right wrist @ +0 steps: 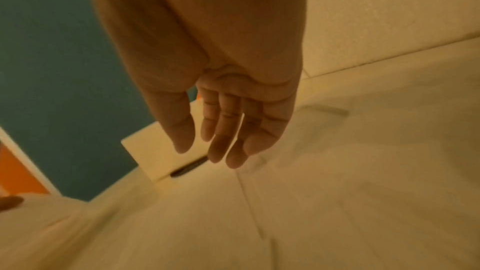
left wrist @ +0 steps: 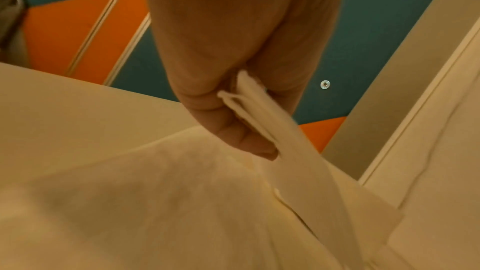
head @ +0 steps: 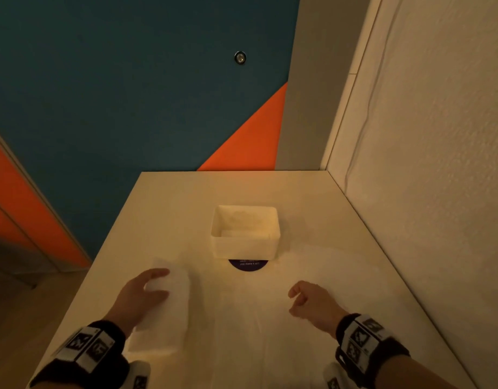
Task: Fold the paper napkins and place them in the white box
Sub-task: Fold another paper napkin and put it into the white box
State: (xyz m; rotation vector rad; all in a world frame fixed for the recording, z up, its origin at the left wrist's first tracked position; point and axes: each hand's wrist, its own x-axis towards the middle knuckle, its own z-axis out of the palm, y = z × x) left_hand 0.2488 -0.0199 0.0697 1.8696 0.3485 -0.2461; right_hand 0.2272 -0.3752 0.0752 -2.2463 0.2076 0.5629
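Observation:
My left hand (head: 146, 290) pinches a folded white napkin (head: 169, 301) at the table's near left; in the left wrist view the thumb (left wrist: 233, 134) and fingers clamp the napkin's folded edge (left wrist: 272, 130), which hangs tilted above the table. More unfolded napkins (head: 242, 318) lie flat and pale across the near table. The white box (head: 245, 234) stands in the middle, some way beyond both hands, with white paper inside. My right hand (head: 304, 297) hovers at the near right with loose, empty fingers (right wrist: 223, 141), the box (right wrist: 150, 151) ahead of it.
The box stands partly on a dark round sticker (head: 248, 265) on the white table (head: 172, 197). A textured wall (head: 438, 164) runs along the table's right edge. The table's left edge (head: 107, 256) drops to the floor.

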